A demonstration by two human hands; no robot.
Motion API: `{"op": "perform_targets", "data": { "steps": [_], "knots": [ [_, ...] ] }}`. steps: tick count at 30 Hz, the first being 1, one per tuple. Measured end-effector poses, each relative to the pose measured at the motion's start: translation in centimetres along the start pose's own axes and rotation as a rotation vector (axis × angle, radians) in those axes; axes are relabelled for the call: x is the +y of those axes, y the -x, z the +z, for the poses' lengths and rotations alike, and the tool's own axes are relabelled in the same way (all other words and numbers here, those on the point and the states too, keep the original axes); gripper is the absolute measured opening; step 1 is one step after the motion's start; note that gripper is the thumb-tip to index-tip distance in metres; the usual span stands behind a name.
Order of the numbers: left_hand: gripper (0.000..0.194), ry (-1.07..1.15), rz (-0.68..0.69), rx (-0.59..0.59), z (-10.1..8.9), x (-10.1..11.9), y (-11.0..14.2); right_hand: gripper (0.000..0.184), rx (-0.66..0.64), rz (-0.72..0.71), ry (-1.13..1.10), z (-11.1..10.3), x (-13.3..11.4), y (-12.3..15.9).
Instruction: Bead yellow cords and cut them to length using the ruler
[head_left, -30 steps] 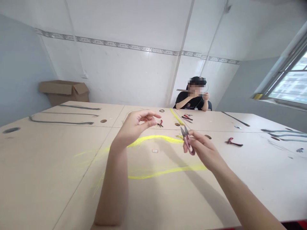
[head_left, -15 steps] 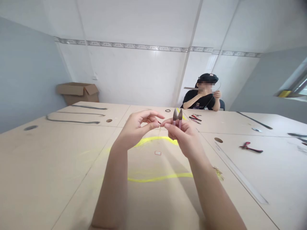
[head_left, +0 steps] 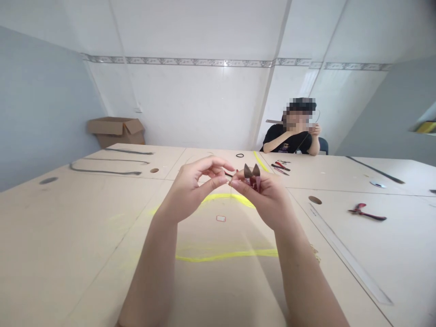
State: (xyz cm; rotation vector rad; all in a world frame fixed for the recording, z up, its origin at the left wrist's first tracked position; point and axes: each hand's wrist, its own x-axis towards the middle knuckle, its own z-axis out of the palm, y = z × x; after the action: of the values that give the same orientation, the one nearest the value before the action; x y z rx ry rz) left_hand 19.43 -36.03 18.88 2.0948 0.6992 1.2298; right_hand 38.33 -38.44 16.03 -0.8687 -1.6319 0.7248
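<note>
My left hand (head_left: 202, 186) is raised over the table, thumb and fingertips pinched on a small thin strand whose kind I cannot make out. Facing it, my right hand (head_left: 262, 193) brings its thumb and forefinger to the same spot. Tucked in that right hand is a pair of snips (head_left: 252, 170), blades pointing up and spread apart. Something thin hangs below the fingertips. Beneath the hands, a bright yellow strand (head_left: 225, 254) lies in curves on the table, and a small red-edged label (head_left: 221, 218) sits between them.
Red-handled pliers (head_left: 368, 212) and a clear ruler (head_left: 350, 254) lie to the right. More pliers (head_left: 281, 167) and a black loop (head_left: 240, 155) are farther back. Dark cords (head_left: 105, 170) lie left. A cardboard box (head_left: 117, 129) stands behind. A person (head_left: 289, 136) sits across the table.
My right thumb and forefinger have closed in on the left fingertips. The snips have tilted slightly, and the view has shifted a little.
</note>
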Motion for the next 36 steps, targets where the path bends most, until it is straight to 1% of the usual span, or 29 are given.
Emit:
{"op": "perform_targets", "data": {
  "steps": [4, 6, 9, 11, 14, 16, 18, 24, 30, 36],
  "knots": [
    [0.013, -0.006, 0.004, 0.03, 0.3, -0.4, -0.1, 0.02, 0.041, -0.078, 0.017, -0.1, 0.6, -0.2],
    [0.013, -0.006, 0.006, 0.047, 0.4, -0.6, -0.2, 0.02, 0.066, -0.087, 0.024, -0.3, 0.8, -0.4],
    [0.014, -0.013, 0.005, 0.072, 0.4, -0.7, -0.2, 0.019, 0.116, -0.029, 0.014, -0.7, 0.7, -0.6],
    [0.014, -0.018, 0.001, 0.088, 0.3, -0.7, -0.2, 0.02, 0.126, 0.025, -0.017, -1.0, 0.5, -0.6],
    [0.013, -0.012, -0.01, 0.09, 0.3, -0.5, -0.1, 0.022, 0.057, 0.067, -0.089, -1.1, 0.5, -0.6],
    [0.013, -0.004, -0.013, 0.073, 0.3, -0.4, -0.1, 0.024, -0.011, 0.062, -0.124, -0.9, 0.6, -0.6],
    [0.013, -0.006, -0.006, 0.058, 0.3, -0.3, -0.1, 0.025, -0.044, 0.049, -0.136, -0.7, 0.8, -0.6],
    [0.015, -0.018, 0.001, 0.032, 0.4, -0.2, -0.2, 0.026, -0.018, 0.009, -0.142, -0.4, 1.2, -0.8],
    [0.026, -0.081, -0.096, 0.067, 0.3, -0.2, -0.4, 0.023, 0.036, 0.006, -0.23, -0.3, 1.4, -1.0],
    [0.022, -0.219, -0.018, 0.081, 0.6, 0.0, -0.4, 0.026, 0.018, 0.018, -0.234, -0.1, 1.4, -1.0]
  ]
}}
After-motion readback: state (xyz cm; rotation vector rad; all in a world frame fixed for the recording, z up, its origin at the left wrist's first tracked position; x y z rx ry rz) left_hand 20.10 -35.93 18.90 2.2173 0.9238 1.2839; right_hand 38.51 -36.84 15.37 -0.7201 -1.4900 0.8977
